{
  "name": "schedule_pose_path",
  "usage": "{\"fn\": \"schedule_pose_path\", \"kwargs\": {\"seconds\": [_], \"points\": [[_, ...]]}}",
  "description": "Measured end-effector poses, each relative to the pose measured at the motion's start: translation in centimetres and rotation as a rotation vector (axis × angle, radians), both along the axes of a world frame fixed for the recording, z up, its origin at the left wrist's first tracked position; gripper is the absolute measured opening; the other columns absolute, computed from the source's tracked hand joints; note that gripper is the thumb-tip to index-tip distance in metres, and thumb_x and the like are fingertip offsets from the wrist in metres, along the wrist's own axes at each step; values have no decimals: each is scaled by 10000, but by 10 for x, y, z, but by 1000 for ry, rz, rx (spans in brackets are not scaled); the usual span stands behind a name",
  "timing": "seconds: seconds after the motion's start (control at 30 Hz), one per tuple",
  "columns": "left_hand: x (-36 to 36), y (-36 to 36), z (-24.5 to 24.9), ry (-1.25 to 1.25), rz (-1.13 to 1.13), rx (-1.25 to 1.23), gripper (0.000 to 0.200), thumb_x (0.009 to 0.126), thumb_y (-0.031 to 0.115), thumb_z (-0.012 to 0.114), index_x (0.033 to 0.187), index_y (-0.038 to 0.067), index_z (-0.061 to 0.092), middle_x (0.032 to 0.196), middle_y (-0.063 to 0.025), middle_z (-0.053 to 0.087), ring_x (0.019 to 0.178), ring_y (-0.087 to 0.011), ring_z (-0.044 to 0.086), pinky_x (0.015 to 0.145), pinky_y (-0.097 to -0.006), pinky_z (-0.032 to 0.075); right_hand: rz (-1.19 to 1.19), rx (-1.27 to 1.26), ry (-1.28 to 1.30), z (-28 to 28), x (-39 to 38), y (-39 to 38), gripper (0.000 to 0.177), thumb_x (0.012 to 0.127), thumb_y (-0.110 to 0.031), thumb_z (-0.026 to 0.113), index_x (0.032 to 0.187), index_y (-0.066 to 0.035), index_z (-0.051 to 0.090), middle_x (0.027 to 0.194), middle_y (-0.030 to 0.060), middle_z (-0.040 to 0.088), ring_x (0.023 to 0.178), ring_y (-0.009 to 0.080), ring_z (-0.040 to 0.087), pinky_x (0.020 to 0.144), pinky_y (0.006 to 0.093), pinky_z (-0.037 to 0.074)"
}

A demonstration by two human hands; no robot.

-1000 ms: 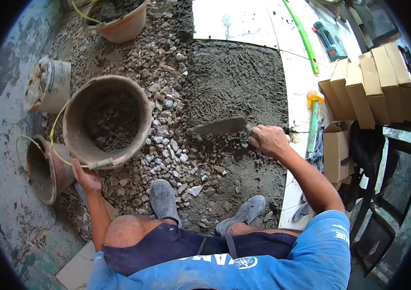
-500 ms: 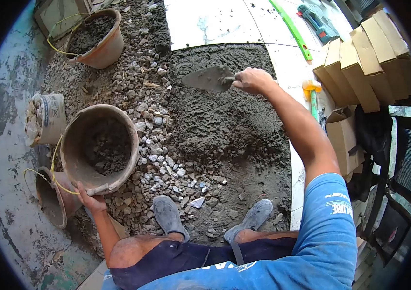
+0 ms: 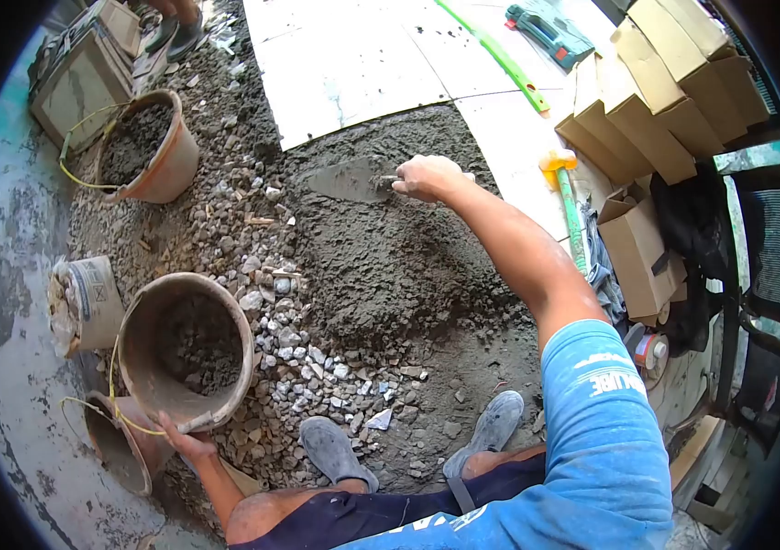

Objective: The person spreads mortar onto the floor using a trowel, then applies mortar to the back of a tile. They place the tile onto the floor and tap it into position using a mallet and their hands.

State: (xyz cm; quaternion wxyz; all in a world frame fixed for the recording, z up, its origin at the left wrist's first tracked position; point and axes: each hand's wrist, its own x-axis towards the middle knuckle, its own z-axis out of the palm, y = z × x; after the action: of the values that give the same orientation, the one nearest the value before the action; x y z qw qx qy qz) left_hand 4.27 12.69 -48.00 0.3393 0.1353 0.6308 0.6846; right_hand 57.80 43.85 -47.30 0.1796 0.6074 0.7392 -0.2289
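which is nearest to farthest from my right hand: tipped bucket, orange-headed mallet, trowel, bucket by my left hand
1. Trowel: in your right hand
2. Orange-headed mallet: to its right
3. Bucket by your left hand: to its left
4. Tipped bucket: farther left, beyond that bucket

Look at this floor: loose gravel carrying a bucket, wet mortar spread alongside, white tiles holding a green bar, teal power tool and orange-headed mallet.
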Motion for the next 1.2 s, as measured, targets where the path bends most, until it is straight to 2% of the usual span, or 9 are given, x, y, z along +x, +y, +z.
{"fn": "schedule_pose_path", "kwargs": {"seconds": [0.23,0.37,0.43,0.47,0.5,0.7,0.87,1.03,1.2], "points": [[-5,-1,-1,-80,24,-55,649,890,320,585,1428,86,308,1354,-113,453,1194,-279,492,1003,-429,409,-285,19,76,-47,104,-27,497,948,-407,458,977,53,647,1009,272,647,967,385,637,813,450,508],[-21,-6,-15,-73,-66,-23,495,893,321,552,1310,65,474,1268,-97,515,1166,-272,501,998,-411,402,-463,170,59,-28,139,-63,508,945,-407,475,1022,79,602,863,255,657,851,353,662,726,443,529],[-17,-3,-13,-64,-49,-41,475,894,316,546,1293,66,485,1252,-95,519,1156,-272,504,992,-412,405,-953,26,499,-1,139,-69,475,937,-379,523,1085,72,537,752,182,621,699,262,644,595,393,542],[-14,-1,-11,-56,-29,-58,455,895,310,539,1277,67,495,1237,-93,522,1147,-271,507,987,-413,407,-982,-17,617,4,144,-65,426,932,-319,560,1123,53,479,767,120,585,609,172,592,504,330,534],[-11,0,-8,-56,-25,-58,455,895,310,539,1277,67,495,1237,-93,522,1147,-271,507,987,-413,407,-1032,-6,659,18,141,-61,390,932,-298,570,1084,55,504,833,122,586,592,172,590,496,314,547],[-14,-2,-10,-55,-16,-63,428,880,295,582,1219,41,519,1167,-91,562,1073,-243,548,928,-394,447,-1058,-327,712,15,172,9,247,964,-278,512,903,-39,505,737,41,537,573,125,557,488,267,543],[-19,-7,-11,-84,-40,-104,403,888,310,594,1207,73,528,1127,-67,556,1048,-241,552,894,-400,460,-1058,-420,666,15,171,34,262,973,-302,479,916,-54,545,708,9,540,556,98,558,475,239,533],[-23,-6,-12,-126,-18,-82,403,880,306,593,1189,54,533,1162,-94,553,1076,-250,542,921,-411,453,-1069,-435,648,22,173,-5,276,985,-299,445,937,-42,534,659,27,532,526,114,555,456,256,519],[-17,-3,-8,-140,-9,-105,421,870,323,604,1195,68,524,1159,-89,554,1074,-250,542,915,-411,455,-1035,-617,637,29,203,-118,229,971,-240,453,942,-21,515,597,46,530,460,160,534,434,305,479]]}}
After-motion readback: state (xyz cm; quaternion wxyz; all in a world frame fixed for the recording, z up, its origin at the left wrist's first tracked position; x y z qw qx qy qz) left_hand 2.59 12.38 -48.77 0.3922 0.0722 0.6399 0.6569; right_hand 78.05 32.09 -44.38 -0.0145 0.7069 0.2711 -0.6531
